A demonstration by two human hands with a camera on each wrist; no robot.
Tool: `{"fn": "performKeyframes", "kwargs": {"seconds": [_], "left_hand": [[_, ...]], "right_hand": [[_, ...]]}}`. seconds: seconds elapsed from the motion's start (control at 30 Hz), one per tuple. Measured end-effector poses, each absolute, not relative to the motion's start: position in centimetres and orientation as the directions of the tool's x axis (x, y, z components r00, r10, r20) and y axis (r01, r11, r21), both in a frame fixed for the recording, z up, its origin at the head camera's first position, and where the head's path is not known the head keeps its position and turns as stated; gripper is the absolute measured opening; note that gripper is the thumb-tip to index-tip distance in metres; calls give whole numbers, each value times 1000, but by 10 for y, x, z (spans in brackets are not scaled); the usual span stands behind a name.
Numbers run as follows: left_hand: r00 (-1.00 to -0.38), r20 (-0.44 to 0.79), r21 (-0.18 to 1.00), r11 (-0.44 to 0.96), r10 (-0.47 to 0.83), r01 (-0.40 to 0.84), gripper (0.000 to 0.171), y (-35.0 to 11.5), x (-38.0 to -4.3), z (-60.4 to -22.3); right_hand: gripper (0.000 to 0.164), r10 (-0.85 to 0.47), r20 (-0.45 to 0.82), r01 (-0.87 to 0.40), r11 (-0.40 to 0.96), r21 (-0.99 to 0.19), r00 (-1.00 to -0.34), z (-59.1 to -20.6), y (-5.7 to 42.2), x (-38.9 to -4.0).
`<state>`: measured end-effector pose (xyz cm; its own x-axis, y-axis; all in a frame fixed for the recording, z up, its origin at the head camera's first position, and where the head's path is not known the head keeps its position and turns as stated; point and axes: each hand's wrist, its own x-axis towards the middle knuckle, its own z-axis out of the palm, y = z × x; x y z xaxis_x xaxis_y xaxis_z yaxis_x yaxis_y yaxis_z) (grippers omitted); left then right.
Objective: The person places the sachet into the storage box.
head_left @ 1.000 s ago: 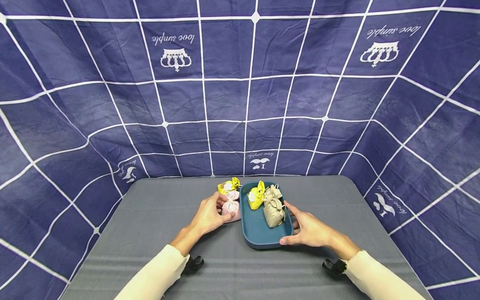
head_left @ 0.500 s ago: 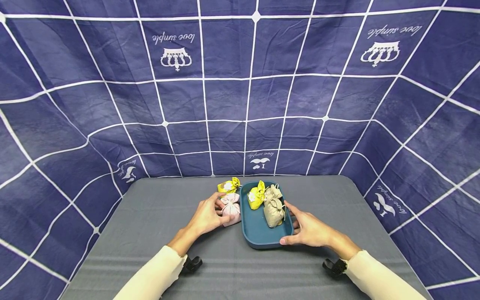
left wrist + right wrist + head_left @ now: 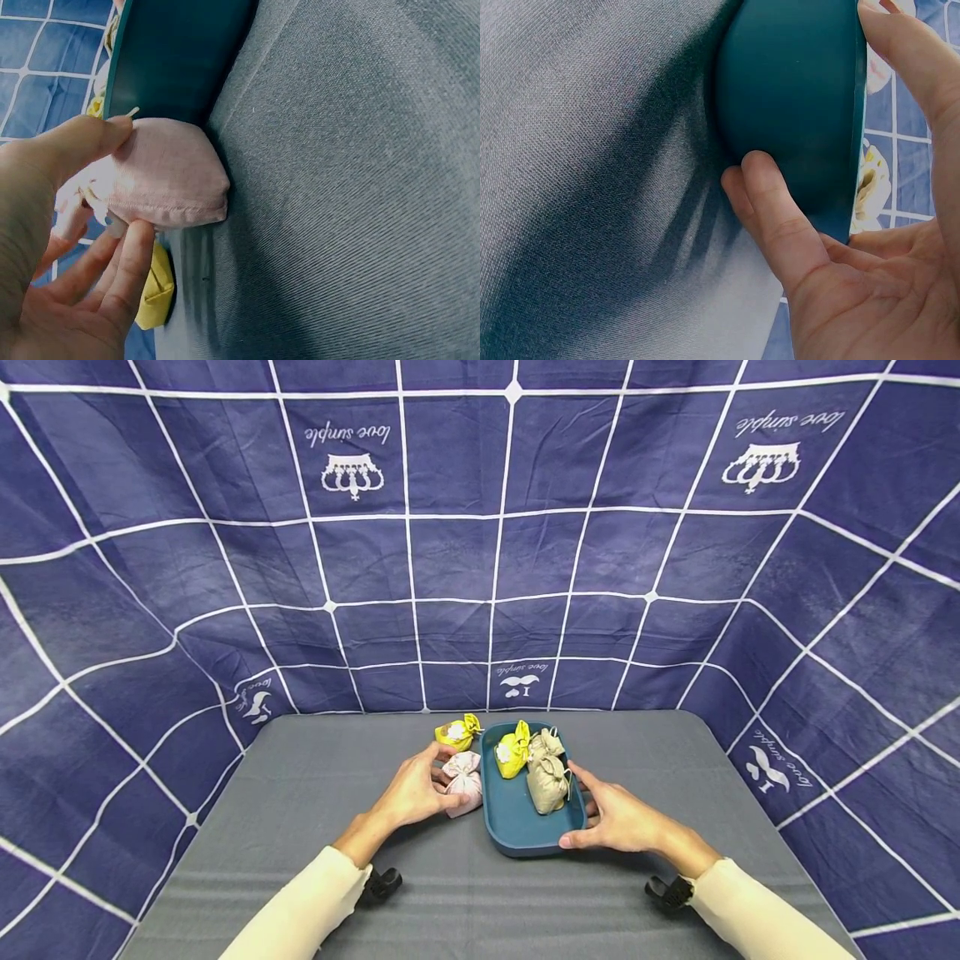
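Note:
A small pink drawstring pouch [image 3: 463, 781] sits on the table against the left wall of a blue tray [image 3: 517, 837]. My left hand [image 3: 416, 789] holds this pouch from its left side; in the left wrist view the thumb is on one side and the fingers [image 3: 135, 244] on the other. My right hand [image 3: 615, 817] holds the tray's right side, thumb on the rim near the front corner and fingers [image 3: 769, 191] against the outer wall. Inside the tray lie a yellow pouch [image 3: 512, 756] and two beige pouches, one [image 3: 547, 787] in front of the other [image 3: 546, 744].
Another yellow pouch [image 3: 453, 735] with a white flower lies on the table just behind the pink one, left of the tray. The grey cloth-covered table [image 3: 315, 777] ends at a blue curtain [image 3: 450, 560] with white grid lines, at the back and both sides.
The pink pouch has shifted slightly nearer with my left hand, and more of the yellow pouch behind it shows. My right hand and the tray have stayed in place.

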<state>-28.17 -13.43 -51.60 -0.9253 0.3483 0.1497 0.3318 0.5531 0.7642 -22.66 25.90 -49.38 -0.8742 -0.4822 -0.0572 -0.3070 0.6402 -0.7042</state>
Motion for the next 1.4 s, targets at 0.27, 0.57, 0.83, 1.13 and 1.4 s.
{"fn": "performKeyframes", "kwargs": {"seconds": [0.27,0.57,0.83,1.13,1.4], "left_hand": [[-858,158,656,597,489,462,97,-135,-285,-511],[-812,159,531,644,562,550,89,-136,-289,-510],[-770,190,555,580,609,596,73,-134,-296,-515],[-725,323,560,494,609,665,62,-140,-301,-526],[-804,263,543,607,533,581,71,-137,-291,-516]], "right_hand": [[133,-486,-52,-315,640,-701,-872,-493,259,-228],[133,-483,-44,-319,641,-699,-875,-493,258,-227],[134,-479,-54,-305,639,-706,-876,-492,258,-226],[134,-486,-55,-303,626,-719,-872,-492,258,-226],[134,-494,-70,-278,594,-755,-866,-494,258,-227]]}}
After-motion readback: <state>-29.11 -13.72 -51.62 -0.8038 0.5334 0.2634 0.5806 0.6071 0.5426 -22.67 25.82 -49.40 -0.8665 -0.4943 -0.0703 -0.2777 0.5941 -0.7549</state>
